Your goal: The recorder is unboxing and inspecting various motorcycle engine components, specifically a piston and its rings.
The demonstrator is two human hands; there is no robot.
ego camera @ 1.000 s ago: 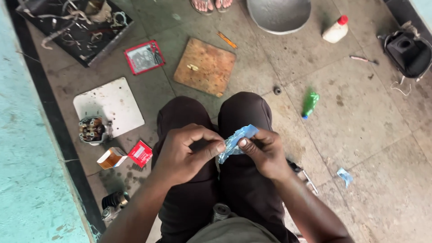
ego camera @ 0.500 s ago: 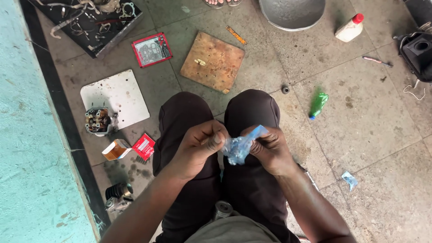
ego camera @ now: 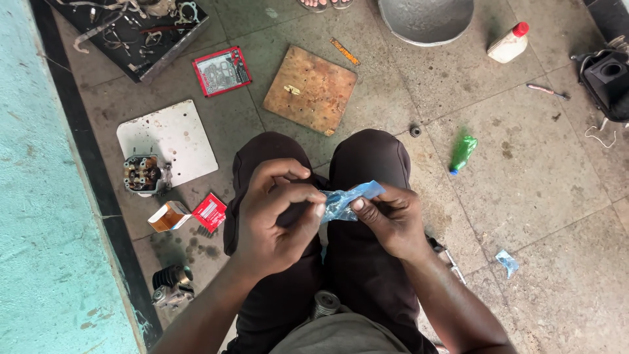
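Head view: above the knees, the left hand (ego camera: 278, 213) and right hand (ego camera: 390, 219) pinch a small blue plastic packet (ego camera: 347, 200) between fingertips, stretched taut as if for tearing. Green bottle (ego camera: 462, 153) lies at two o'clock, wooden board (ego camera: 310, 88) at twelve.

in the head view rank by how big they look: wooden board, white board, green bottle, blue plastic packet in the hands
1. wooden board and white board: look about alike, no ranking.
2. blue plastic packet, though it is nearer the camera, so unsure.
3. green bottle, close to the packet.
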